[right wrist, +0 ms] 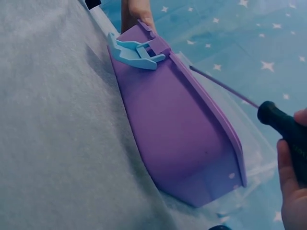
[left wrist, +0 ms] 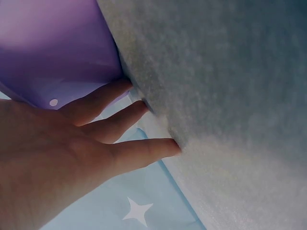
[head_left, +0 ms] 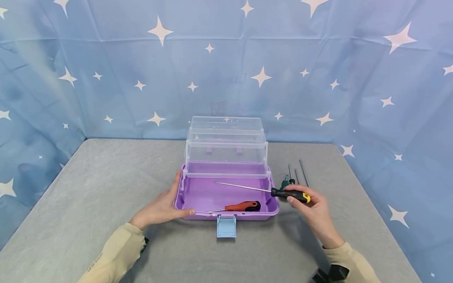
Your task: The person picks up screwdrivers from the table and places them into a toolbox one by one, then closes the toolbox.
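A purple plastic storage box [head_left: 212, 192] stands with its clear lid raised. An orange-and-black screwdriver [head_left: 242, 206] lies inside along the front wall. My left hand [head_left: 161, 206] braces the box's front left corner, thumb along the front rim. Three of its fingers [left wrist: 115, 98] stretch straight beside the box in the left wrist view, tips at the tabletop. With thumb and fingers around its handle, my right hand [head_left: 313, 208] holds a black-and-yellow screwdriver [head_left: 279, 192] over the right side of the box. Its shaft points left across the opening.
Several more screwdrivers [head_left: 290, 175] lie on the grey table [head_left: 124, 177] right of the box, partly hidden behind my right hand. The clear lid [head_left: 226, 149] rises at the box's back. A light-blue latch [head_left: 226, 227] hangs down in front. Behind the table is a starry blue cloth [head_left: 226, 78].
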`<state>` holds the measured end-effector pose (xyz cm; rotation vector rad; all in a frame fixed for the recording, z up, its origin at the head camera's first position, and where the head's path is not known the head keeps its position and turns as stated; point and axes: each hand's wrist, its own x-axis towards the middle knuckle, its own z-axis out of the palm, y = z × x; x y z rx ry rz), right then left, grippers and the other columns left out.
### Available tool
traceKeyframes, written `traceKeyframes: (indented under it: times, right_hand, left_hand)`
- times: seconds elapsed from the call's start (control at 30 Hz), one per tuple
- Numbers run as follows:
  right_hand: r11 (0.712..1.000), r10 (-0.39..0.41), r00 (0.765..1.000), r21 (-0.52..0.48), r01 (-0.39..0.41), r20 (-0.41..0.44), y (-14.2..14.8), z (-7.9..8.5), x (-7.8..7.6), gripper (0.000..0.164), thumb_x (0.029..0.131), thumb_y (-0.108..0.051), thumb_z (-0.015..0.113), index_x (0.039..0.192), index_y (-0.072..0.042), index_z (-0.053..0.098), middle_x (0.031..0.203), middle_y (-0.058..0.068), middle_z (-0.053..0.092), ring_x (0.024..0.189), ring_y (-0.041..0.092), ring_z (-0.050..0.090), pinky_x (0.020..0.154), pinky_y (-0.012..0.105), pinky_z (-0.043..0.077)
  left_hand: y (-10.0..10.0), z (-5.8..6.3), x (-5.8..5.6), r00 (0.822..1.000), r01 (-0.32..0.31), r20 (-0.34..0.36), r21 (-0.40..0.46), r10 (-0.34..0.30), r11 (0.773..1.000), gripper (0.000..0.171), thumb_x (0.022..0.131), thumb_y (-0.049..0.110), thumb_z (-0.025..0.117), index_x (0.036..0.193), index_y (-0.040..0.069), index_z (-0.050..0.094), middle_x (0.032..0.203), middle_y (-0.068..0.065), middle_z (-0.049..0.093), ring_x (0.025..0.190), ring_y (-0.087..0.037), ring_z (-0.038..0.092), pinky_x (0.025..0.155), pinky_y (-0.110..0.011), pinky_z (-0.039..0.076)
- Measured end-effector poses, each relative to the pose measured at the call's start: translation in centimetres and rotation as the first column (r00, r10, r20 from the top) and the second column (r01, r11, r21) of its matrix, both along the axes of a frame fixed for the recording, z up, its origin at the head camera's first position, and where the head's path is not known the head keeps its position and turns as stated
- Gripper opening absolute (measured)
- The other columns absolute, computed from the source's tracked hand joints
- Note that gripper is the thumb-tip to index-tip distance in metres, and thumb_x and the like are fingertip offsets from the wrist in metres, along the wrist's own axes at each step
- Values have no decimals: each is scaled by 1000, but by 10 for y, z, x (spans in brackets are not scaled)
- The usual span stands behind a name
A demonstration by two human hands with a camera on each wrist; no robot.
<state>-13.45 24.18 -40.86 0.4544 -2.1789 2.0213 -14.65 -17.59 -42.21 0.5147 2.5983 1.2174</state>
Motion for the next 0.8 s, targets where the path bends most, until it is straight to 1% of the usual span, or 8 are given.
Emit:
traceKeyframes:
  times: [0.07, 0.2, 0.3, 0.5, 0.67, 0.8]
  right_hand:
    - [1000, 22, 1000, -3, -22, -3, -1, -1, -1, 25, 88, 11, 63, 112, 6, 65, 111, 10, 64, 96, 14, 61, 75, 23, 52]
    - [998, 56, 998, 37, -55, -16, -3, -4, -3, 25, 88, 9, 63, 112, 4, 66, 111, 8, 65, 96, 12, 60, 75, 21, 51]
    - [995, 68, 998, 72, -68, -11, -5, -5, -4, 25, 89, 8, 63, 114, 3, 66, 112, 7, 64, 96, 13, 60, 75, 21, 51]
    - [991, 66, 997, 111, -71, 48, -12, -3, -5, 27, 89, 4, 65, 116, 5, 64, 113, 6, 63, 95, 15, 61, 75, 24, 53]
    - [985, 72, 993, 148, -86, 95, -18, -1, -7, 27, 89, 0, 67, 116, 3, 65, 113, 8, 62, 94, 18, 62, 75, 27, 54]
    - [976, 98, 990, 186, -115, 97, -21, -2, -11, 27, 89, -3, 68, 115, 1, 66, 113, 10, 62, 91, 18, 61, 72, 28, 54]
  left_hand:
    - [0, 0, 0, 1000, 0, -1, 0, 0, 1000, 124, 78, 44, 78, 153, 11, -16, 151, -31, 21, 127, -47, 39, 102, -61, 32]
    - [0, -1, 0, 1000, -3, -2, 0, 3, 1000, 124, 78, 44, 78, 153, 14, -16, 151, -31, 22, 126, -47, 41, 101, -61, 33]
    - [0, -1, 0, 1000, -1, 0, 9, 1, 1000, 124, 78, 43, 78, 153, 15, -16, 152, -31, 21, 127, -47, 41, 101, -61, 33]
    - [0, -1, 0, 1000, 3, 3, 26, -3, 1000, 124, 78, 43, 78, 153, 16, -17, 154, -30, 16, 129, -47, 37, 102, -62, 31]
    - [1, -1, -1, 1000, 6, -10, 30, -5, 1000, 124, 78, 42, 78, 153, 17, -18, 152, -31, 19, 128, -48, 39, 101, -61, 32]
    - [0, -1, -1, 1000, 10, -21, 23, -10, 1000, 124, 78, 42, 78, 153, 17, -18, 151, -31, 22, 126, -47, 42, 100, -61, 34]
